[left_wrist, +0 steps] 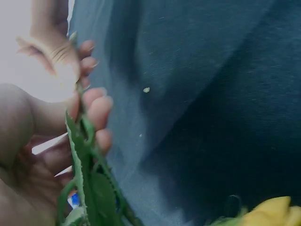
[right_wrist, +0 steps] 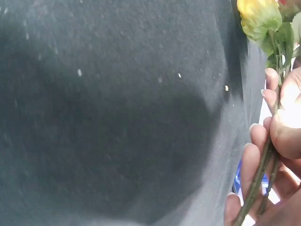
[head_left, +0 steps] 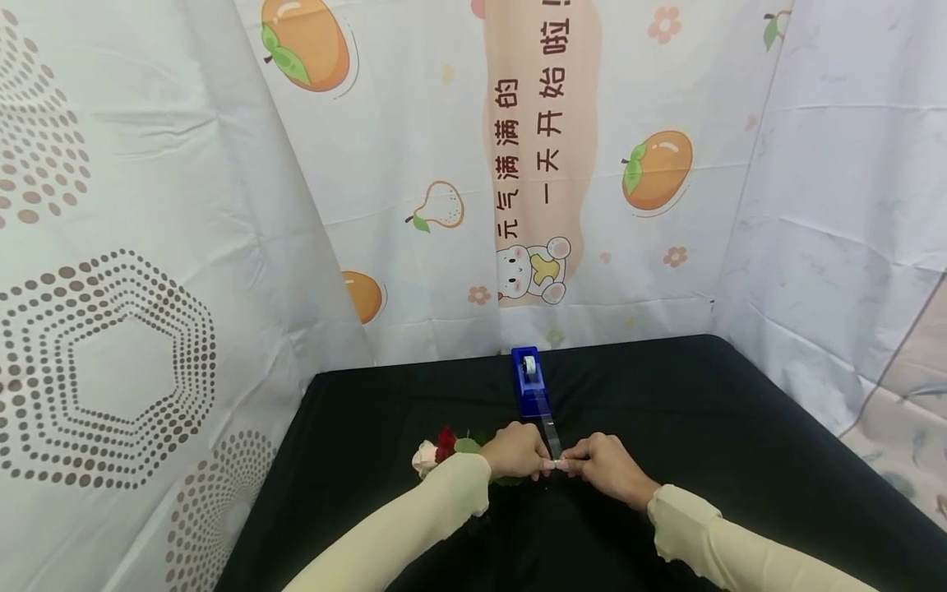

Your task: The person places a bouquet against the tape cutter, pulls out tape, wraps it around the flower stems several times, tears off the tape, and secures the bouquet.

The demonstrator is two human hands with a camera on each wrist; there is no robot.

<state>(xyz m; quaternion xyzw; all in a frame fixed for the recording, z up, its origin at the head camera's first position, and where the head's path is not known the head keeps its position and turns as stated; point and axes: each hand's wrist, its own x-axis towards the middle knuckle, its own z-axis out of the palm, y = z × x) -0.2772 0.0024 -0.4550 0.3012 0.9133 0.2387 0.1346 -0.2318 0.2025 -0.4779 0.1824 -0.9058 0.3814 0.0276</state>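
Observation:
My left hand (head_left: 518, 450) pinches the green stems (left_wrist: 96, 155) of a small bunch of roses, whose heads point left. A red rose (head_left: 445, 444) and a pale rose (head_left: 424, 458) show in the head view; a yellow rose (right_wrist: 259, 18) appears in the wrist views. Close by, my right hand (head_left: 608, 469) pinches the lower stems (right_wrist: 260, 176) between thumb and fingers. A strip of clear tape (head_left: 551, 434) runs from the blue tape dispenser (head_left: 527, 382) down to the stems between both hands. Whether the fingers also touch the tape's end is too small to tell.
A black cloth (head_left: 385, 411) covers the table, with tiny pale crumbs (left_wrist: 146, 90) on it. Printed white curtains (head_left: 414, 123) stand behind the table and along both sides. The dispenser is near the table's back edge.

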